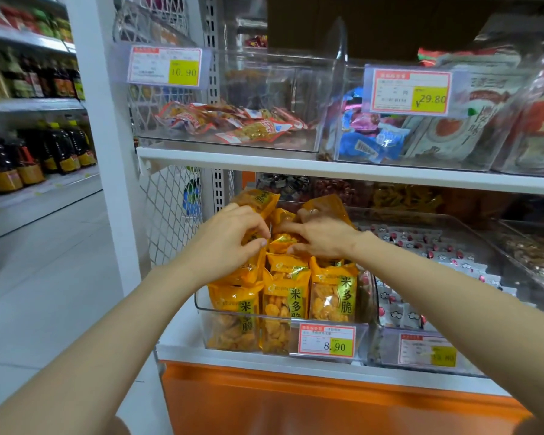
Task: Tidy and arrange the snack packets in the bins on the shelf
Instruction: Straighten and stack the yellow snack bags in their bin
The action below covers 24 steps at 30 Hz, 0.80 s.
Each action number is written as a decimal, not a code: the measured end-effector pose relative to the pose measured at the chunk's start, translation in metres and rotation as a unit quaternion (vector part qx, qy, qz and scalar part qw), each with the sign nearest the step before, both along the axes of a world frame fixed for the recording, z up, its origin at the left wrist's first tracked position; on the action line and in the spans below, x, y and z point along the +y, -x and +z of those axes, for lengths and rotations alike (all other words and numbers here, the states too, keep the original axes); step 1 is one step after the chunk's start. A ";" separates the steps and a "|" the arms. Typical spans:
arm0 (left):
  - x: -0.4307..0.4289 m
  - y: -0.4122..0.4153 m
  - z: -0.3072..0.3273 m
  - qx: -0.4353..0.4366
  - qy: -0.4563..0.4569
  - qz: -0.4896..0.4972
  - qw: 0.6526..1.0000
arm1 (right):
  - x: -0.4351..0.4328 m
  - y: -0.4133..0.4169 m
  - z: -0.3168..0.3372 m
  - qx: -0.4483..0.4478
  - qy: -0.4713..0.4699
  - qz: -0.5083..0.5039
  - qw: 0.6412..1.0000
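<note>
1. Looking down from the head view, glossy orange snack packets (332, 293) stand in rows inside a clear plastic bin (201, 304) at the left end of the lower white shelf (179, 337).
2. The left hand (230, 243) curls its fingers round an upright packet on the bin's left side; the right hand (321, 237) pinches a middle-row packet between thumb and forefinger.
3. Risk, as I judge it: the slick film may slip from the pinch, and tugging one packet could topple its neighbours forward over the low front rim, past the red-and-yellow price tag (327, 340).
4. Loose back-row packets could also slide rightward among the small white sachets (421, 249) next door.
</note>
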<state>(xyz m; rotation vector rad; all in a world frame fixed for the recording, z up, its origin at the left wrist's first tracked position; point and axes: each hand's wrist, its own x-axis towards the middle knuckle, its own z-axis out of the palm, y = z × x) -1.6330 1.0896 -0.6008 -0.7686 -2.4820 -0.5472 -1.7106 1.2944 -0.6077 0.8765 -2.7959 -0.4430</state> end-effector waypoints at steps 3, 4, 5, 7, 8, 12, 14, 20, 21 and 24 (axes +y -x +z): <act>0.002 0.001 0.000 0.000 0.000 0.004 1.000 | -0.002 0.000 0.003 -0.029 -0.003 0.005 1.000; 0.003 0.002 0.000 -0.002 0.002 0.006 1.000 | -0.002 0.001 0.003 -0.030 0.006 0.007 0.999; 0.003 0.003 0.000 -0.005 0.003 0.008 1.000 | -0.001 0.002 0.004 -0.031 0.029 0.009 0.999; 0.003 0.005 -0.001 -0.008 0.000 0.009 1.000 | 0.004 0.004 0.005 -0.046 0.111 0.002 0.993; 0.004 0.005 -0.001 -0.010 -0.004 0.010 1.000 | 0.008 0.006 0.005 -0.042 0.152 0.003 0.988; 0.008 0.009 -0.001 -0.017 -0.011 0.006 1.000 | 0.018 0.009 0.004 0.017 0.258 0.032 0.965; 0.011 0.010 -0.001 -0.027 -0.012 0.001 1.000 | 0.019 0.007 0.003 0.047 0.288 0.047 0.955; 0.016 0.013 -0.001 -0.029 -0.017 0.002 0.999 | 0.019 -0.001 -0.001 0.103 0.323 0.088 0.937; 0.016 0.014 -0.002 -0.029 -0.017 0.002 0.999 | 0.021 -0.002 -0.001 0.114 0.345 0.090 0.927; 0.017 0.015 -0.003 -0.029 -0.011 0.004 1.000 | 0.027 -0.010 -0.002 0.145 0.448 0.077 0.879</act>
